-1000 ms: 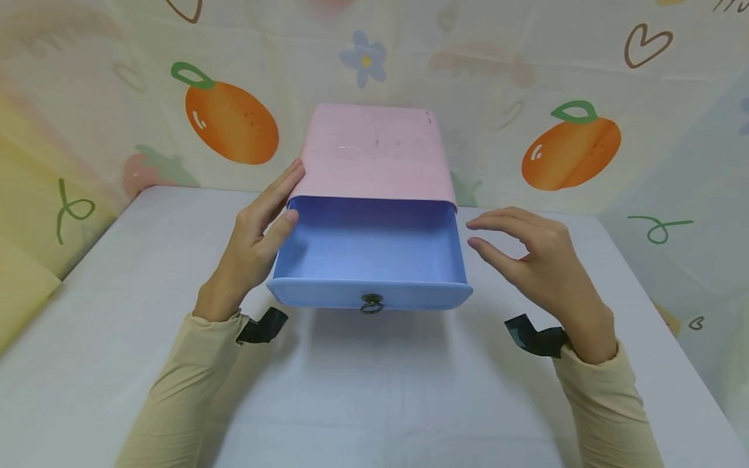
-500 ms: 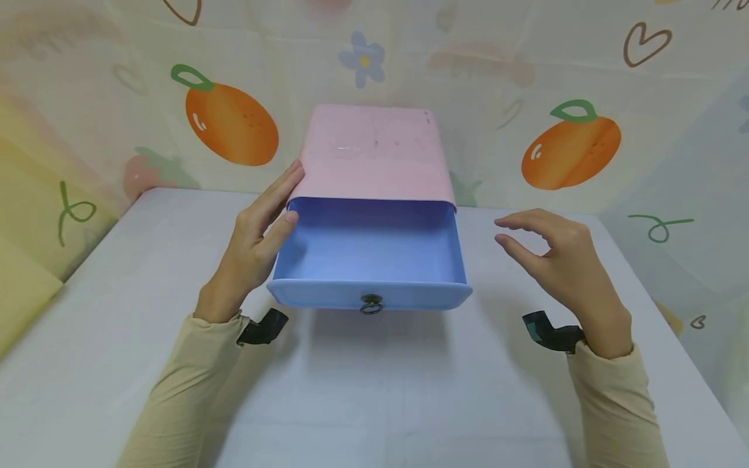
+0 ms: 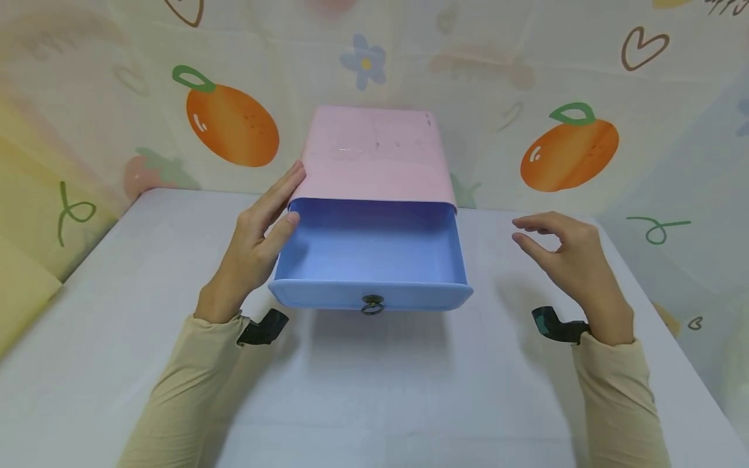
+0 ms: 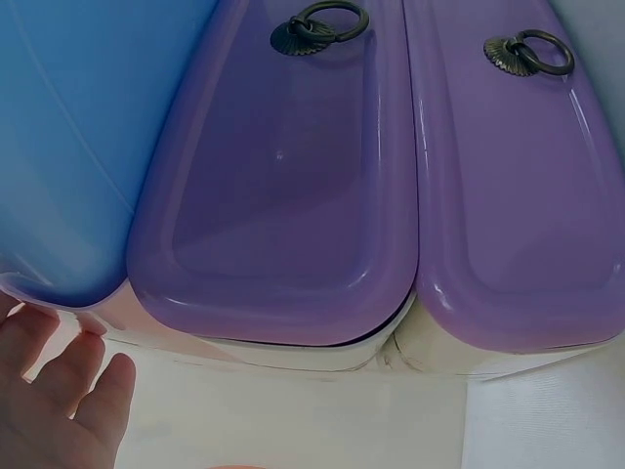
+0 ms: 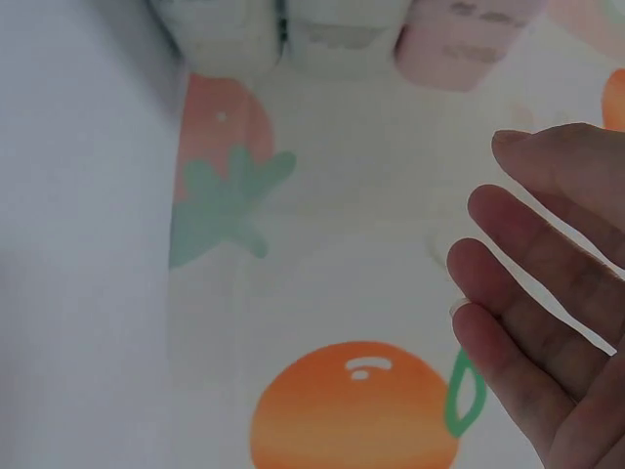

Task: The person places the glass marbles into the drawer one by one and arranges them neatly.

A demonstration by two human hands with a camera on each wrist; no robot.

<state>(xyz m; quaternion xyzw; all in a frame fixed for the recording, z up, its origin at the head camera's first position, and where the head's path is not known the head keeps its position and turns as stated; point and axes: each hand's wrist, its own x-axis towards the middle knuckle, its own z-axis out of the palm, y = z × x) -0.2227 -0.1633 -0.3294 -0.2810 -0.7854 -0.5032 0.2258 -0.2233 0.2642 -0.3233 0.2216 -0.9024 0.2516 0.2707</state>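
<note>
A pink cabinet (image 3: 374, 153) stands at the back of the white table (image 3: 374, 390). Its top blue drawer (image 3: 368, 247) is pulled out and looks empty, with a dark ring pull (image 3: 372, 304) on its front. My left hand (image 3: 257, 240) lies with straight fingers against the cabinet's left side, thumb at the drawer's rim. My right hand (image 3: 570, 260) hovers to the right of the drawer, fingers relaxed, holding nothing. The left wrist view shows two closed purple drawers (image 4: 283, 195) with ring pulls (image 4: 322, 24) below the blue drawer (image 4: 68, 127).
A curtain printed with oranges (image 3: 233, 123), hearts and a flower closes in the table at the back and both sides. Bare table surface lies in front of the drawer. Black wrist straps (image 3: 263, 327) show at both cuffs.
My right hand has drawn away to the right from the drawer's right side. The left hand, cabinet and drawer have stayed put.
</note>
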